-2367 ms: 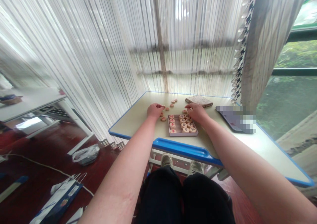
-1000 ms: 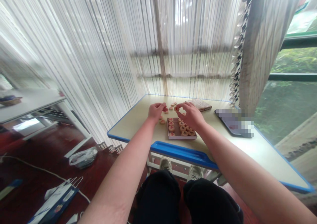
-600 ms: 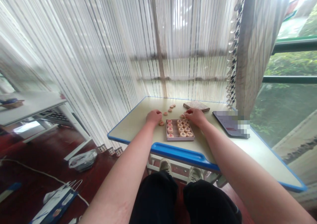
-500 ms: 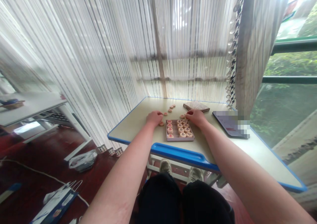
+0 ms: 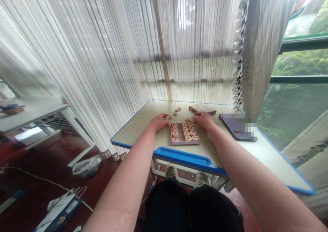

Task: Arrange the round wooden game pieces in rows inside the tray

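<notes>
Round wooden xiangqi pieces (image 5: 188, 138) stand in two filled columns on the right side of a shallow box (image 5: 180, 132). Along its left side is a column of red-marked pieces (image 5: 175, 133); the strip between them shows bare box floor. My left hand (image 5: 159, 121) rests just beyond the box's left corner, fingers apart, over a loose piece (image 5: 167, 124) near the thumb and another under the fingertips. Beside the box's far right corner is my right hand (image 5: 204, 119), its fingers parted close to a few loose pieces (image 5: 192, 120); whether they touch is too small to tell.
More loose pieces (image 5: 175, 113) lie toward the table's far edge. A patterned flat box or book (image 5: 202, 108) sits behind my right hand, and a dark tablet (image 5: 234, 126) lies at the right. A blue tray edge (image 5: 184, 155) lines the table's near side.
My left hand's fingers have spread and shifted slightly left over the loose pieces. My right hand has drawn back slightly from the pieces by the box, showing more of them.
</notes>
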A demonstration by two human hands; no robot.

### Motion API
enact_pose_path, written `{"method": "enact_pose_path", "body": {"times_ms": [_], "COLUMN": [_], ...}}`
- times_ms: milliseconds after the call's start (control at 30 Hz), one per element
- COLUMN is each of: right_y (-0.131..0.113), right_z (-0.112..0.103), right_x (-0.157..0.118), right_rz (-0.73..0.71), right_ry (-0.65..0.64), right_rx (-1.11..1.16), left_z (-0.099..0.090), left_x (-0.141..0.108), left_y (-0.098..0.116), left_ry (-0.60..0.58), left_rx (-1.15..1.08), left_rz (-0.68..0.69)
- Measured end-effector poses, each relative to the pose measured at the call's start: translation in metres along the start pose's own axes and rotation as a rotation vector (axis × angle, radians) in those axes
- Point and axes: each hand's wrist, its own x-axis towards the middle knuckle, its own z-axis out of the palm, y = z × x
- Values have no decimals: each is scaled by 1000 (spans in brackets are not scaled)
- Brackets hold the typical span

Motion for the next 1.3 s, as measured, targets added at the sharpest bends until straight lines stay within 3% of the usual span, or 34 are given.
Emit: {"method": "enact_pose_path", "body": {"times_ms": [400,800,967,1200,1300], "right_y": [-5,-7,-14,-31,-39], "right_z": [-3,-4,-4,-2,-4], "right_x": [-5,-10,-14,-25,-34], "right_rz": [-67,-125,-154,-412,-503], "right_ry": [51,65,71,146,165], "right_rx": [-19,-28,-12,-19,-9], "left_z": [4,6,7,8,5], "left_x": [3,1,3,4,-2], "left_y": [-4,-2,-6,-1,11], "left_ry": [91,80,48,185,116], "left_rx": [78,115,-8,-214,-435], "left_rz": [72,50,104,132,142]}}
